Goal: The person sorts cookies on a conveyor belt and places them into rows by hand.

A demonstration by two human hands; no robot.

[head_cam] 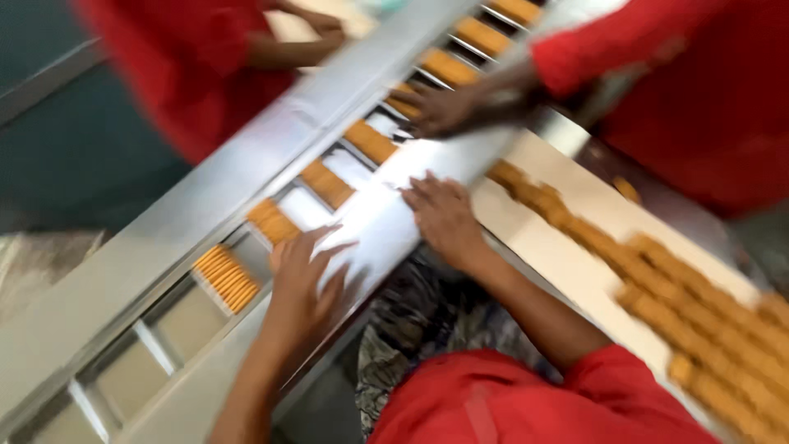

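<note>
My left hand (306, 275) hovers with spread fingers over the shiny metal rail (374, 226) of a conveyor, just right of a stack of orange biscuits (274, 220) in one pocket. Another stack (226, 278) lies in the pocket nearer me. My right hand (444, 215) rests flat on the same rail, fingers apart, with nothing in it. To its right, rows of biscuits (682, 300) lie on a white board (551, 247). The picture is blurred by motion.
Further pockets of the conveyor hold biscuit stacks (370, 141), and the nearest pockets (130, 380) hold none. A co-worker's hand (437, 107) in a red sleeve reaches onto the belt from the right. Another person in red (193, 57) stands across the conveyor.
</note>
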